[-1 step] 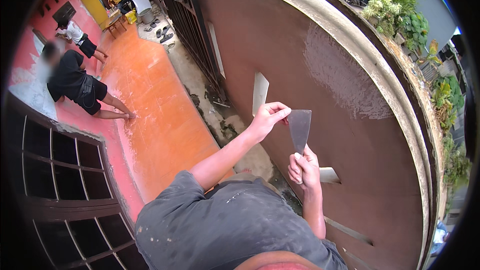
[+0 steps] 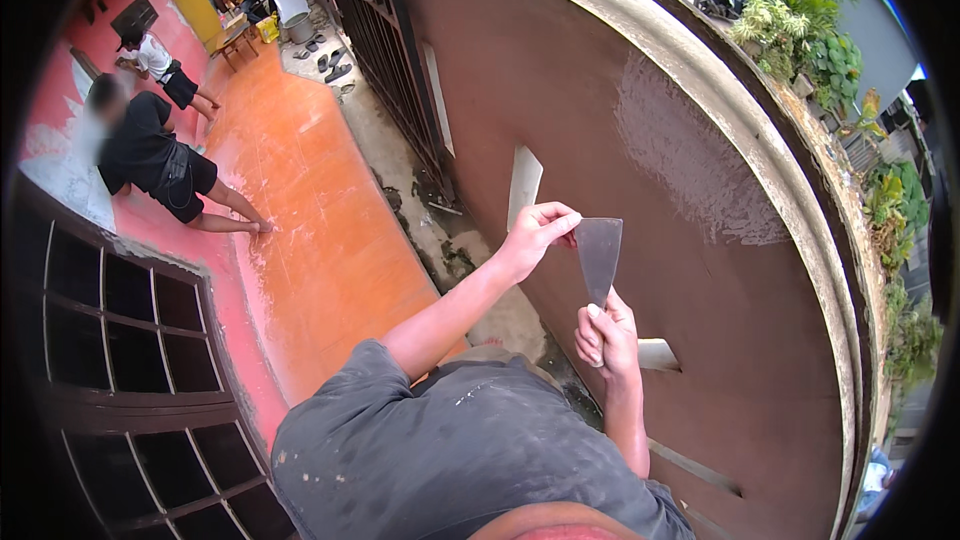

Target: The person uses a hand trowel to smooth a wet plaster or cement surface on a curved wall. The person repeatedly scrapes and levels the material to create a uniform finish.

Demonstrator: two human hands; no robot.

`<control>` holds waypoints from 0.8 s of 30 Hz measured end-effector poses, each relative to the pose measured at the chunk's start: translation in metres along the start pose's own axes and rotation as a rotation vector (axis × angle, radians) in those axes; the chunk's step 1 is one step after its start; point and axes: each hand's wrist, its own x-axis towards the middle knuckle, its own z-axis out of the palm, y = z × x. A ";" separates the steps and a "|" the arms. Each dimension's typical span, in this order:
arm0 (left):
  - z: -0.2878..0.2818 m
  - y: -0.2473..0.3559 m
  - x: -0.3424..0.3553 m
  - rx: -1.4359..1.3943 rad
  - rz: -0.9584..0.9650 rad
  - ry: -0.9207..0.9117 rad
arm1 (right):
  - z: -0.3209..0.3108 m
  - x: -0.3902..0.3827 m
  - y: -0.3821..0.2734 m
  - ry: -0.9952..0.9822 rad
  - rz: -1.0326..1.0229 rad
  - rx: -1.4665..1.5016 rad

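Note:
In front of the brown wall [image 2: 740, 340], I hold a putty knife [image 2: 601, 255] with its wide dark blade pointing up. Its handle sits mostly hidden inside my right hand [image 2: 608, 337], whose fingers wrap round it with the thumb lying near the blade's base. My left hand [image 2: 540, 240] is closed in a pinch at the blade's upper left corner. A rough, paler scraped-looking patch [image 2: 685, 155] marks the upper part of the wall. Narrow light slots [image 2: 524, 183] cut through the wall beside both hands.
A dark metal gate [image 2: 385, 60] joins the wall's far end. Left lies an orange tiled floor [image 2: 310, 230], where two people [image 2: 165, 155] stand by a pink wall. Another person sits at the back near a wooden table [image 2: 233, 40], a bucket and sandals. Plants [image 2: 800, 30] and motorcycles are beyond the wall.
The view has shifted very slightly, moving the wall and background a little to the right. My hands and the putty knife stay as they were.

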 end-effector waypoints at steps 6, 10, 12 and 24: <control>-0.028 0.024 -0.001 0.006 0.048 0.040 | 0.011 0.029 -0.003 -0.098 0.046 0.013; -0.046 0.036 -0.017 0.059 0.071 0.070 | 0.010 0.042 0.005 -0.193 0.084 0.066; -0.052 0.040 -0.024 0.027 0.062 0.083 | 0.011 0.046 0.013 -0.225 0.115 0.113; -0.023 0.052 -0.040 0.046 0.197 0.087 | 0.007 0.032 -0.011 -0.350 0.113 0.066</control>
